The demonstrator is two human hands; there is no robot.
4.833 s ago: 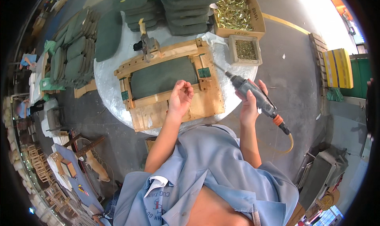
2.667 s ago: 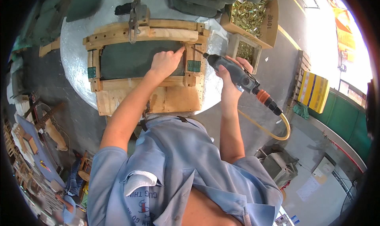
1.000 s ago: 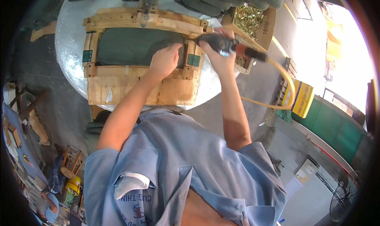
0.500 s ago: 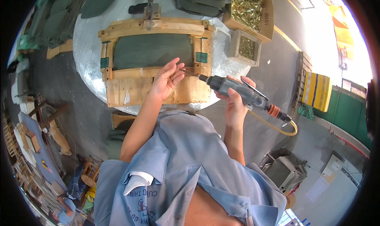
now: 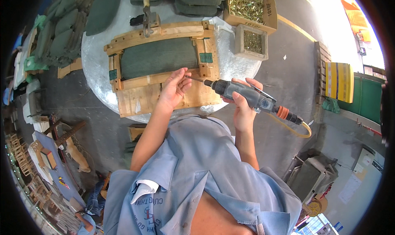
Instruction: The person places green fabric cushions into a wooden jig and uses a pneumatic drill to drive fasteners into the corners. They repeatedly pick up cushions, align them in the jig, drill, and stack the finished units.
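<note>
My right hand (image 5: 243,111) is wrapped round a grey and black air screwdriver (image 5: 247,96), held level above the near side of the work. Its thin bit points left, toward my left hand (image 5: 175,91). The fingertips of that hand are pinched together at the bit's end; anything between them is too small to make out. Just beyond lies a wooden frame jig (image 5: 144,81) around a dark green padded panel (image 5: 158,58). A toggle clamp (image 5: 147,19) stands at the jig's far edge, and a plain wooden board (image 5: 144,101) extends along its near side.
The jig rests on a round, plastic-wrapped table (image 5: 94,64). Right of it are a cardboard box (image 5: 269,13) of brass-coloured fasteners and a smaller bin (image 5: 265,50) of small screws. Green cushions (image 5: 197,2) are stacked behind. A yellow hose (image 5: 306,133) trails from the screwdriver.
My left fingers have drawn closer together near the bit's tip. The view has turned slightly, so the table and jig appear tilted. The screwdriver stays in my right hand.
</note>
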